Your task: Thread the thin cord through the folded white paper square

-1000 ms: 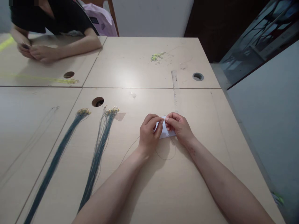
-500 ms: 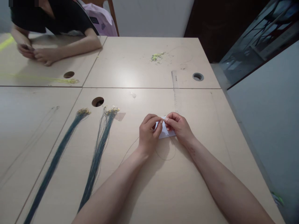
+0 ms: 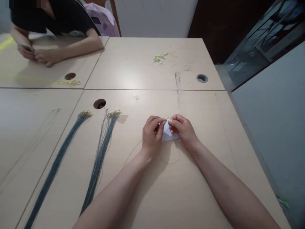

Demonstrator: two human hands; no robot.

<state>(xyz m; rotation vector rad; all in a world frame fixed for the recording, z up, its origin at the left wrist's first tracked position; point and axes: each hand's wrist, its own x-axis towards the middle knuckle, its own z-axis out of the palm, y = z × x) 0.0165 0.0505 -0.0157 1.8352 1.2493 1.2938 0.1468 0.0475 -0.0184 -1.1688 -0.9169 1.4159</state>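
Note:
My left hand and my right hand meet with only a small gap between the fingertips. Each is closed in a pinch of thumb and forefinger on a thin dark cord. The cord droops in a loop below the hands, and a length of it trails left past my left wrist. Under the fingers lies a white card, partly covered by both hands. A tiny ring-like end shows just above the fingertips; its details are too small to make out.
To the left lie two bundles of blue-green cords with gold-coloured ends. A clear ruler lies beyond my hands, near a heap of yellow-green scraps. Cable holes pierce the table. Across it, a person rests both forearms near yellow cords.
The fingertips of my two hands have drawn very slightly apart, and my left thumb has shifted a little. The card, the cord loop and the bundles stay in place.

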